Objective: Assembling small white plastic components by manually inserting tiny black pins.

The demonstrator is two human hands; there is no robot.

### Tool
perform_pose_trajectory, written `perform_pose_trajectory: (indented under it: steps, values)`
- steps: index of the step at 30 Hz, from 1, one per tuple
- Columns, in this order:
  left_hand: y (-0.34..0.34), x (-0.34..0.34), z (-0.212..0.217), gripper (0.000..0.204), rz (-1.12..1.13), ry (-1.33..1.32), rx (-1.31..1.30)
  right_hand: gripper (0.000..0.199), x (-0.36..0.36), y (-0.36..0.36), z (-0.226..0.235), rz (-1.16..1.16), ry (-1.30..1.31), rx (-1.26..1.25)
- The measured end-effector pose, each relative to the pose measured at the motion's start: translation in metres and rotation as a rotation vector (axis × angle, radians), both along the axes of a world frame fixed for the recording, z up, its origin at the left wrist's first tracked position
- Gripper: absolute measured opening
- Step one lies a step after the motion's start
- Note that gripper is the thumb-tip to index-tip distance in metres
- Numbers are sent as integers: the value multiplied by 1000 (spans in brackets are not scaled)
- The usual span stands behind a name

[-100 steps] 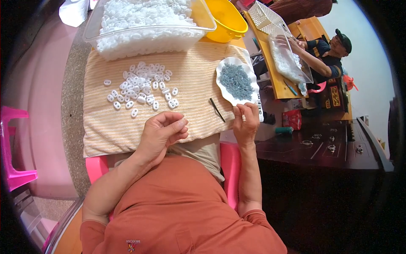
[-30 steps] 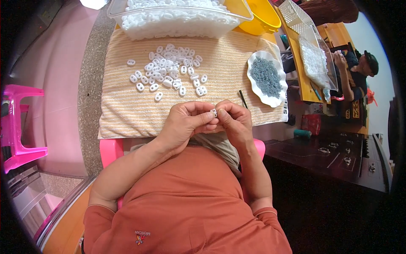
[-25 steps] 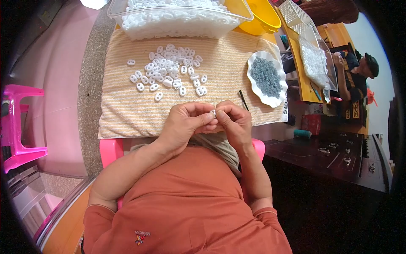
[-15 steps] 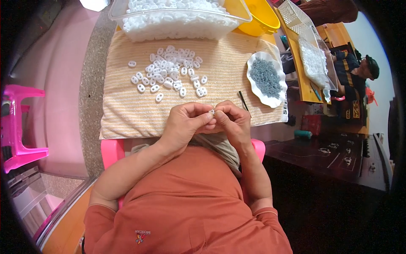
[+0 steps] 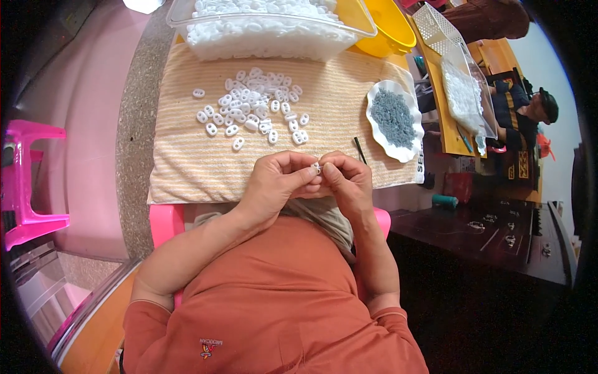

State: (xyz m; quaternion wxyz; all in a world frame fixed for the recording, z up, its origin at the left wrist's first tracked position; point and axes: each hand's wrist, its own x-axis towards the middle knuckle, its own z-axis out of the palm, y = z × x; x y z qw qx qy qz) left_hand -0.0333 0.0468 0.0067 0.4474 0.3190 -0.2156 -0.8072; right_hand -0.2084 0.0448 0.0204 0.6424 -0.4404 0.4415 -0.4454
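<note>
Close in front of my body, a small white plastic piece (image 5: 317, 167) is pinched between the thumb and fingers of my left hand (image 5: 280, 181). My right hand (image 5: 350, 182) meets it from the other side, thumb and forefinger closed at the piece's edge. Fingertips cover most of it, so its full shape is hidden. Beyond my hands, a loose pile of white oval pieces with two holes (image 5: 252, 103) lies on a striped towel (image 5: 187, 168). To the right, a white scalloped dish (image 5: 408, 151) holds many tiny grey parts (image 5: 392, 118), too small to make out. Between dish and hands lies a thin black stick (image 5: 359, 150).
At the far edge stands a clear bin (image 5: 274, 47) full of white pieces, beside a yellow basin (image 5: 389, 31). Another person (image 5: 529, 109) sits at the right near a second clear bin (image 5: 467, 93). A pink stool (image 5: 34, 181) stands at the left.
The view has shifted slightly. My right thumb and fingertips have moved a little at the piece, and more of the white piece shows between my hands. The pile looks the same.
</note>
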Motion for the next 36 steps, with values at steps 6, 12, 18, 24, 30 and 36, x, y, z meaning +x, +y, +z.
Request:
perform_pose_trajectory:
  steps: [6,12,18,24,30,36]
  values:
    - [1,-1,1,17,5,-15,5,14,6,3,5,-24,49,-3]
    - [2,-2,2,16,23,-20,1,12,5,4,-4,-11,242,-146]
    - [5,-3,-1,15,48,-32,-28,12,7,3,-1,-16,262,-168]
    - [5,-2,4,14,67,15,6,15,8,1,14,-9,168,-104]
    - [3,4,12,17,178,55,-25,10,2,-18,10,-45,258,-211]
    - [-6,9,14,17,288,72,-20,29,17,-41,1,86,996,-839]
